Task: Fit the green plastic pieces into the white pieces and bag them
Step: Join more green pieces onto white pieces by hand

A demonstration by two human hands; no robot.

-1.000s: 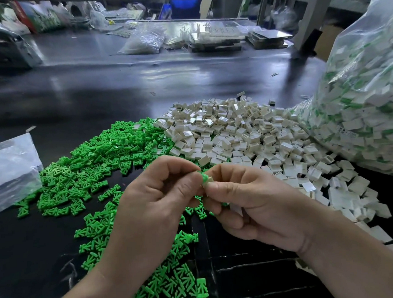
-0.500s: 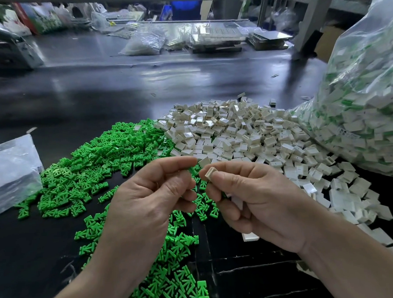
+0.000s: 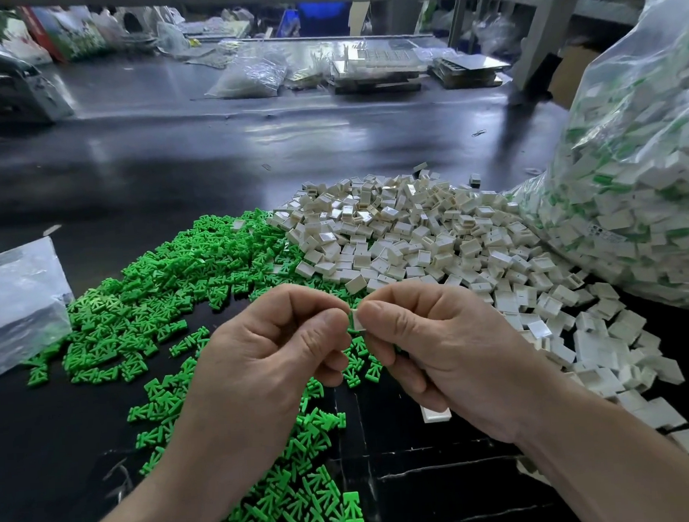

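My left hand [image 3: 260,357] and my right hand [image 3: 439,347] meet fingertip to fingertip over the dark table, both pinching one small white piece [image 3: 355,319]; whether a green piece sits in it is hidden by the fingers. A pile of green plastic pieces [image 3: 169,294] spreads to the left and under my hands. Behind and to the right lies a heap of white pieces [image 3: 433,236]. A large clear bag [image 3: 630,186] at the right edge bulges with white-and-green pieces.
A flat clear plastic bag [image 3: 17,302] lies at the left edge. One white piece [image 3: 436,413] lies under my right hand. The black table [image 3: 170,170] stretches back to clear bags and trays [image 3: 364,66] at its far side.
Half a second ago the hands were slightly apart, with the right one alone holding the white piece. Now the left fingertips have come back against it.
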